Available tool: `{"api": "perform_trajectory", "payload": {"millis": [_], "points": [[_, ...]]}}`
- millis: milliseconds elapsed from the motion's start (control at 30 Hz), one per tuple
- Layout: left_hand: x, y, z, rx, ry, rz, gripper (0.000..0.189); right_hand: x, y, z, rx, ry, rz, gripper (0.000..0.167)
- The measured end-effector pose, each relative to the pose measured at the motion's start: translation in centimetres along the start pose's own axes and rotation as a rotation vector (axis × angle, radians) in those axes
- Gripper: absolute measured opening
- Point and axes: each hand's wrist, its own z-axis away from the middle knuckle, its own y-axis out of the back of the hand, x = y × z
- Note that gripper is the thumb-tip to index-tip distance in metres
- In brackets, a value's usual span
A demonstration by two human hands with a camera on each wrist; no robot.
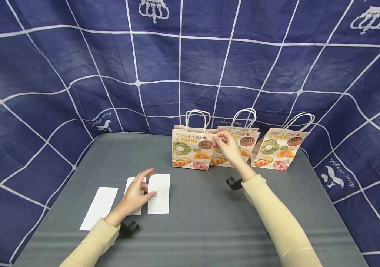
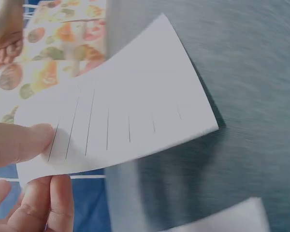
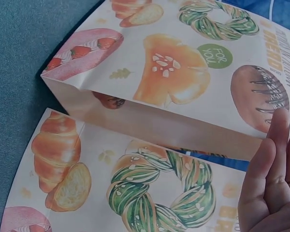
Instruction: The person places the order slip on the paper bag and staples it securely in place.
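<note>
My left hand [image 1: 137, 194] pinches a lined slip of white paper [image 1: 160, 196] at one end. In the left wrist view the thumb lies over the ruled lines, fingers beneath, and the slip [image 2: 130, 92] bends. A second white slip [image 1: 138, 212] lies partly behind this hand; a third [image 1: 99, 208] lies farther left. My right hand [image 1: 228, 146] is at the upper right edge of the leftmost paper bag [image 1: 190, 155]. In the right wrist view its loosely bent fingertips [image 3: 280, 116] overlap the bag's printed face [image 3: 125, 58].
Two more paper bags of the same bread print stand to the right, a middle one [image 1: 247, 133] and a tilted right one [image 1: 276, 148]. All have white twisted handles. A grey cloth [image 1: 196, 230] covers the table; a blue curtain [image 1: 156, 96] hangs behind.
</note>
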Motion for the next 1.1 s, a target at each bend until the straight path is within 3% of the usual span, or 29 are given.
{"api": "perform_trajectory", "payload": {"millis": [67,233,433,600,767,967,1100], "points": [[0.9,0.3,-0.3,0.015,-0.016,0.042,0.086,-0.2,0.1,0.3,-0.003,-0.003,0.007,0.019],[4.6,0.8,-0.9,0.049,-0.038,0.086,0.086,-0.6,0.4,1.2,-0.015,-0.004,0.021,0.016],[8.1,0.8,-1.7,0.044,-0.030,0.091,0.064,-0.7,0.9,2.2,-0.025,0.010,0.028,0.015],[9.5,0.4,-2.4,0.060,-0.048,0.153,0.034,0.3,1.7,2.8,-0.033,0.006,-0.005,0.015],[10.6,-0.1,-3.0,0.148,-0.118,0.103,0.012,1.4,2.1,3.5,-0.039,0.033,0.001,0.018],[11.7,-0.9,-3.7,0.221,-0.218,0.136,0.009,0.9,2.1,5.0,-0.022,0.069,0.028,0.016],[12.1,-1.6,-4.1,0.261,-0.227,0.193,0.012,-0.4,1.9,6.0,-0.024,0.060,0.064,0.014]]}}
